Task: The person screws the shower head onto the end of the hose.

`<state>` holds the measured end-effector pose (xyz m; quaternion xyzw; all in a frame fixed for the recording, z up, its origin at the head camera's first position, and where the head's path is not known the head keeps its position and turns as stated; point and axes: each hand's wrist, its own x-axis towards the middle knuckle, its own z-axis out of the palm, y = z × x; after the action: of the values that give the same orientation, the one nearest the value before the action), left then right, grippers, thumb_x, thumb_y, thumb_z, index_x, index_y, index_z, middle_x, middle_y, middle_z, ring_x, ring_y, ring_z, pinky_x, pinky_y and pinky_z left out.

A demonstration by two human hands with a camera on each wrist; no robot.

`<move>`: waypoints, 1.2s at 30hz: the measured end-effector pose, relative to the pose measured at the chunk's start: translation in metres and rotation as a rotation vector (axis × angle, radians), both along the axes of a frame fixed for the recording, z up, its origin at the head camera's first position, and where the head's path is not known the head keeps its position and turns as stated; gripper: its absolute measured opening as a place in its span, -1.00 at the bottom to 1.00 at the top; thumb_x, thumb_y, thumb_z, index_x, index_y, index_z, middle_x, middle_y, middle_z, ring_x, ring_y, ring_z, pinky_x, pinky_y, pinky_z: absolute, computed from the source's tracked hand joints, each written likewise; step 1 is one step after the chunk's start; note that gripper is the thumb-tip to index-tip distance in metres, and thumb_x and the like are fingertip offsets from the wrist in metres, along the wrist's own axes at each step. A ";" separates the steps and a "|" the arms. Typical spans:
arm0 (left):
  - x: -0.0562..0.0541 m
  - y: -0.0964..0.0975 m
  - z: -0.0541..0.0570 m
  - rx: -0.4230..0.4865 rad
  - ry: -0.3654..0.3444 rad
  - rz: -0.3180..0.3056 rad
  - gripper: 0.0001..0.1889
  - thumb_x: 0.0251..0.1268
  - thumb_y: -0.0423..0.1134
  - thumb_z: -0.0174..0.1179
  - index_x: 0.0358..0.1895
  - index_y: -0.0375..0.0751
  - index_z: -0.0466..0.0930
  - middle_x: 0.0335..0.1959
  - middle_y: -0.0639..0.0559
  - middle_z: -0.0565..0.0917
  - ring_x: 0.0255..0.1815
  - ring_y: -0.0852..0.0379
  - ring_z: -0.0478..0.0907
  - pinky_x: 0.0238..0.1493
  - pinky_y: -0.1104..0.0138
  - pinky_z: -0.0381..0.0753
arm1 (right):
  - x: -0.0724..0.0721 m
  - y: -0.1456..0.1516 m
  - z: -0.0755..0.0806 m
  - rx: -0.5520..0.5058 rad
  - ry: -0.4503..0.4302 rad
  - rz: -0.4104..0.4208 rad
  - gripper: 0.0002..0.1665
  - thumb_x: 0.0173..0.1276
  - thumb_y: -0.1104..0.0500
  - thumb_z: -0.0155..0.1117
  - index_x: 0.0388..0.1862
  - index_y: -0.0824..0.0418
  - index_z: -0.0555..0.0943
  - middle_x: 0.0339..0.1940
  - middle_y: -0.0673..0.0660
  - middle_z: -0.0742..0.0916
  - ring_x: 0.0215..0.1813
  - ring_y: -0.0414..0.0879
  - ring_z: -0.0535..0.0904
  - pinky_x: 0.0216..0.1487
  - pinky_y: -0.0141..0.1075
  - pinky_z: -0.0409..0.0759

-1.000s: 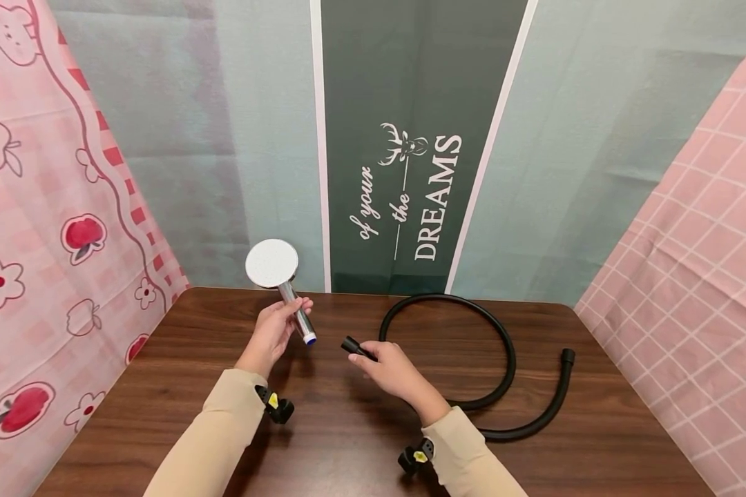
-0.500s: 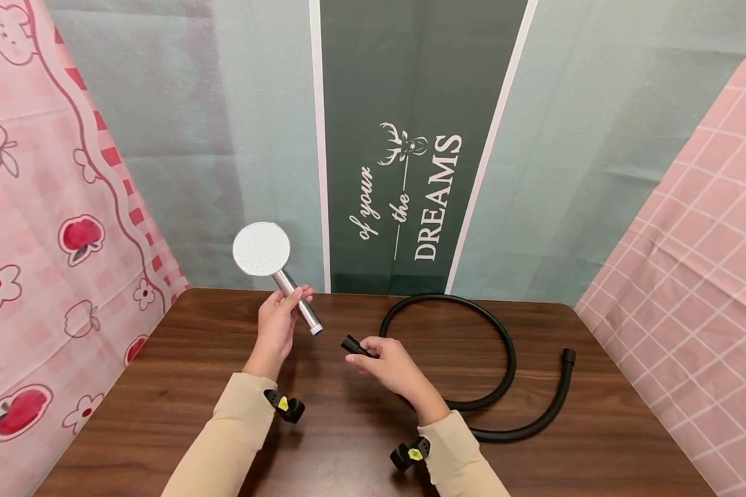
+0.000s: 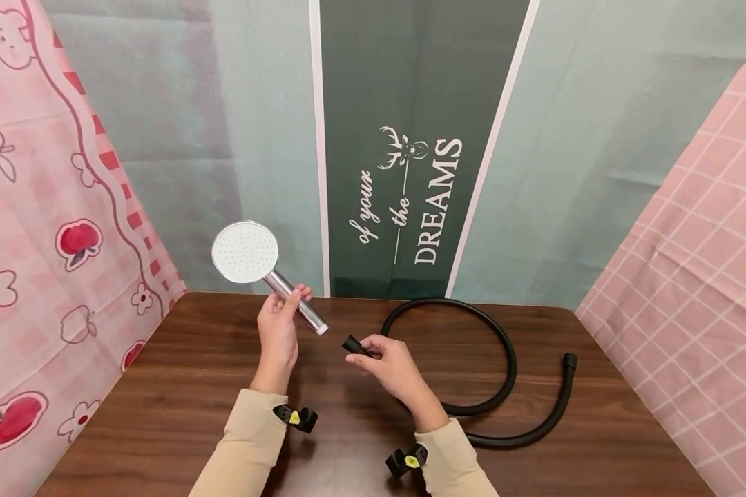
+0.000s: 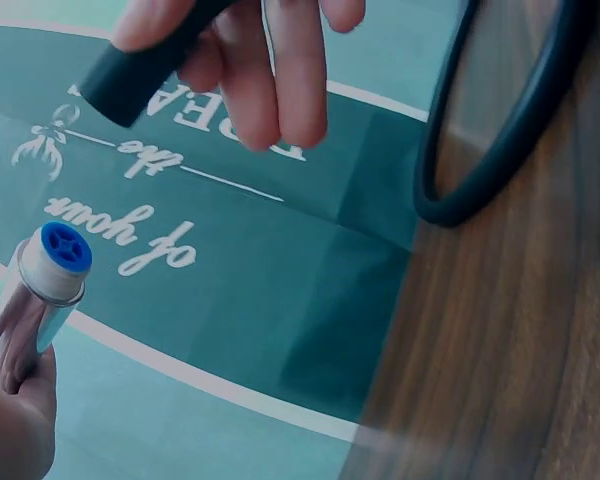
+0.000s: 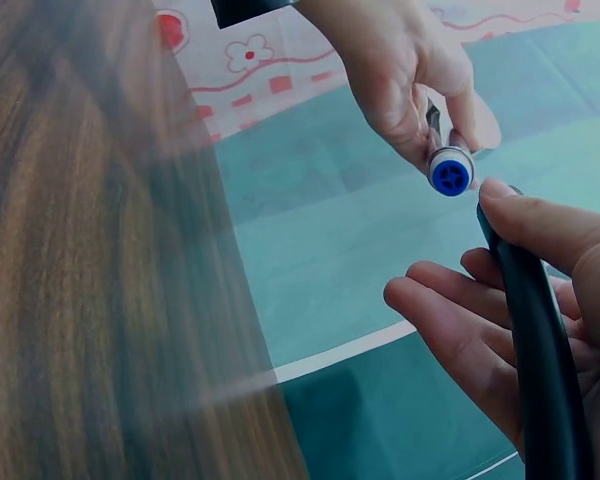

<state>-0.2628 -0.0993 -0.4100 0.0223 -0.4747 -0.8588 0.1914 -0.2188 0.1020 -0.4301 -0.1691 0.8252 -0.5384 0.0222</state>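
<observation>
A left hand (image 3: 278, 328) grips a shower head (image 3: 251, 255) as a right hand (image 3: 393, 364) pinches a hose (image 3: 512, 366) near 1 end (image 3: 351, 344), which drag against the surface (image 3: 161, 393) could twist askew.

The left sleeve (image 3: 245, 438) and right sleeve (image 3: 454, 462) are plain beige, each cuff (image 3: 260, 407) bearing a black wrist device (image 3: 309, 420) marked with a small yellow patch (image 3: 295, 417).

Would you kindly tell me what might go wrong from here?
The left hand holds the shower head by its handle, so the broad face beyond the grip might make it twist or slip. The right hand grips the hose near one end; pulling might drag the loop lying on the table. The handle's end and the hose's end are apart and could meet crooked.
</observation>
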 end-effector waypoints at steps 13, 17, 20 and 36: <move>0.005 0.010 0.005 0.066 0.034 0.037 -0.78 0.41 -0.37 0.17 0.02 -0.38 0.46 -0.29 0.09 0.77 -0.21 0.23 0.76 0.04 0.40 0.73 | 0.000 -0.002 -0.001 0.077 0.158 -0.072 -0.71 0.23 0.05 0.48 -0.23 0.23 0.69 -0.32 0.13 0.80 -0.36 -0.17 0.66 -0.30 -0.45 0.69; 0.008 0.013 0.007 0.072 0.046 0.037 -0.78 0.40 -0.38 0.18 0.02 -0.38 0.46 -0.30 0.10 0.78 -0.20 0.23 0.76 0.02 0.39 0.73 | 0.002 -0.004 0.000 0.115 0.259 -0.110 -0.74 0.21 0.06 0.49 -0.25 0.20 0.70 -0.35 0.10 0.79 -0.38 -0.25 0.59 -0.34 -0.48 0.65; 0.010 0.016 0.007 0.059 0.051 0.034 -0.78 0.40 -0.38 0.19 0.02 -0.38 0.46 -0.29 0.10 0.78 -0.18 0.20 0.77 0.02 0.38 0.74 | 0.002 -0.006 0.000 0.109 0.288 -0.133 -0.74 0.19 0.06 0.51 -0.25 0.18 0.71 -0.36 0.08 0.80 -0.39 -0.28 0.59 -0.35 -0.48 0.66; 0.012 0.019 0.002 0.149 0.101 0.078 -0.84 0.38 -0.43 0.19 -0.05 -0.37 0.51 -0.30 0.02 0.78 -0.21 0.18 0.77 0.02 0.34 0.75 | 0.001 -0.011 -0.005 0.059 0.409 -0.185 -0.80 0.13 0.15 0.55 -0.25 0.12 0.75 -0.38 0.02 0.82 -0.38 -0.28 0.67 -0.30 -0.44 0.72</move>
<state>-0.2506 -0.0801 -0.4077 0.0115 -0.3981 -0.8836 0.2463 -0.2178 0.0908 -0.4354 -0.1977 0.8399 -0.4683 -0.1901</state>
